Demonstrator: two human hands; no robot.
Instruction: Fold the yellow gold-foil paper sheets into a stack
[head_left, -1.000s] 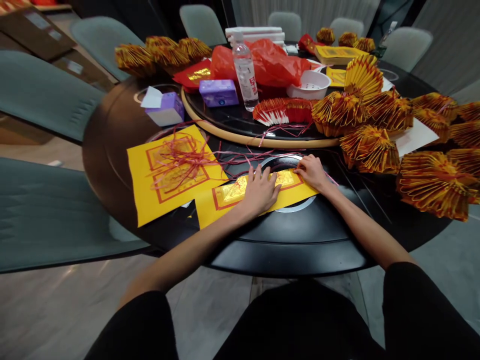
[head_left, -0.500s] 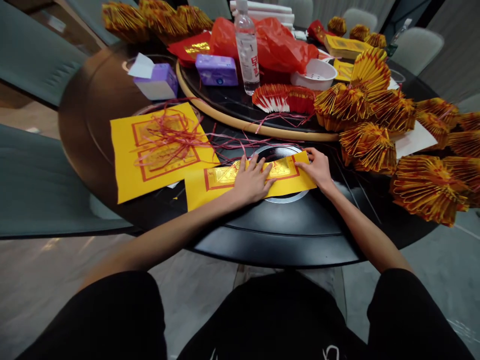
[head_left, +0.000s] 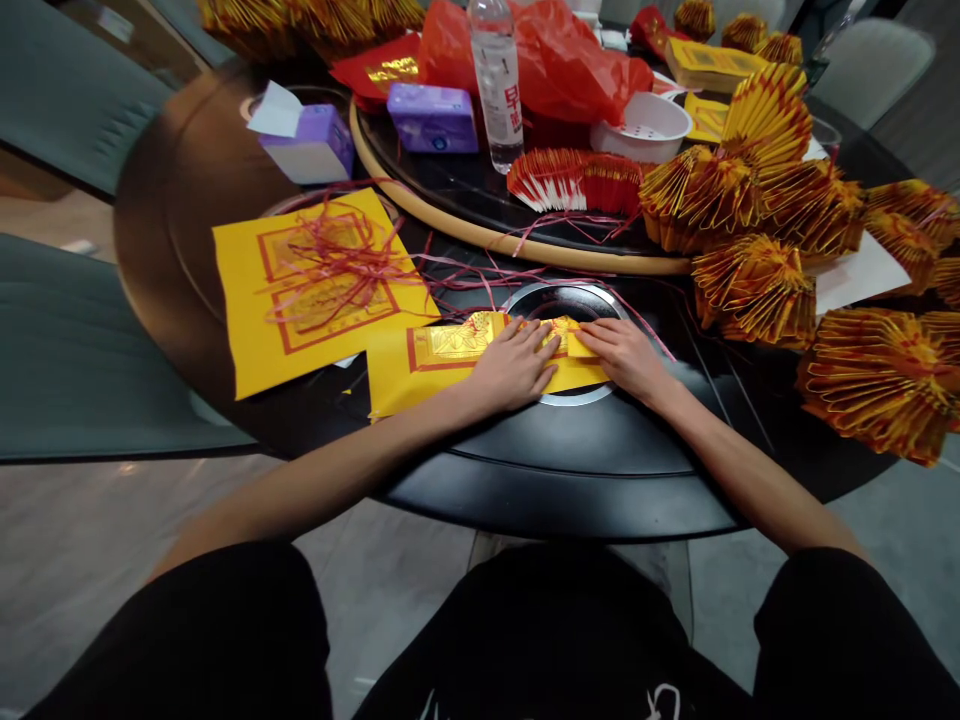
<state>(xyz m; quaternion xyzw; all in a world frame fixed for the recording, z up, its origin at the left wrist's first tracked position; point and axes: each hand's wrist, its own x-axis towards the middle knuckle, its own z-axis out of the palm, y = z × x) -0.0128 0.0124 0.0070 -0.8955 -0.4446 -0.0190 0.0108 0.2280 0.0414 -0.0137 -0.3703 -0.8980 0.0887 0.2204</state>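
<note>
Yellow gold-foil paper sheet (head_left: 442,350) lies long axis left-right near the near edge of the round black table (head_left: 570,490), right end folded over. Open left hand (head_left: 512,367) and right hand (head_left: 626,358) press flat on it, neither gripping; right hand on the fold.

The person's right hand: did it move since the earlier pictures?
Yes, the right hand moved a little toward the person's body, judged against the round silver metal ring in the same head view.
</note>
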